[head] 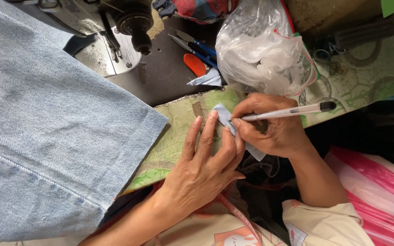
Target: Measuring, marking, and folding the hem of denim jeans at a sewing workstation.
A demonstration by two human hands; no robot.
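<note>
From the head camera I see my left hand (201, 168) spread flat, fingertips pinning a small pale-blue fabric strip (223, 115) on the table (174, 141). My right hand (274, 132) pinches a pen (288, 111), tip touching the strip's upper end. The strip runs diagonally under both hands, denim jeans (51, 127) lying to the left.

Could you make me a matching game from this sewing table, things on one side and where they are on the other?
Things:
1. pen
2. denim cloth
3. thread snips
4. clear plastic bag

Places:
A. spread across the left of the table
B. in the right hand
C. right of the snips
D. beside the sewing machine foot

Pairs: 1-B, 2-A, 3-D, 4-C
</note>
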